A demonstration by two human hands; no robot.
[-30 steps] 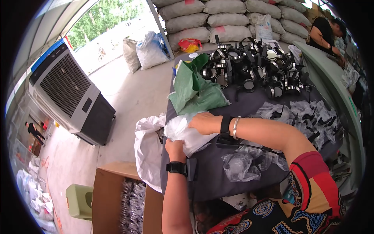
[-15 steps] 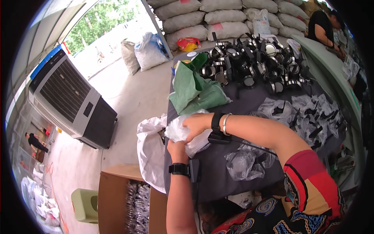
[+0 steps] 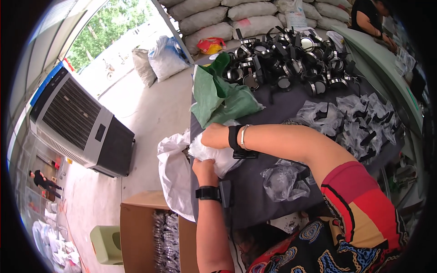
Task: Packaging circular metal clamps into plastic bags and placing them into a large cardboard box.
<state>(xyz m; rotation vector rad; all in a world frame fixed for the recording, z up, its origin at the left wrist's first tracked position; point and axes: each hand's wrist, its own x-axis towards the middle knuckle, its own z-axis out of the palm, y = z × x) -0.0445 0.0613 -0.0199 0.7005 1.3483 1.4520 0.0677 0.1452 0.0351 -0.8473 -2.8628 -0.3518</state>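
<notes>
Now I see my left hand (image 3: 205, 169) and right hand (image 3: 214, 135) both closed on a crumpled clear plastic bag (image 3: 218, 157), held between them, just above the dark table (image 3: 255, 195) edge.

A pale concrete floor (image 3: 141, 109) is seen, lit by daylight from an opening at eleven o'clock, where green trees (image 3: 102, 32) are visible. A large grey air cooler (image 3: 77, 125) is placed at nine o'clock. Filled sacks (image 3: 227, 20) are stacked at twelve o'clock. An open cardboard box (image 3: 143, 227) stands at seven o'clock.
</notes>
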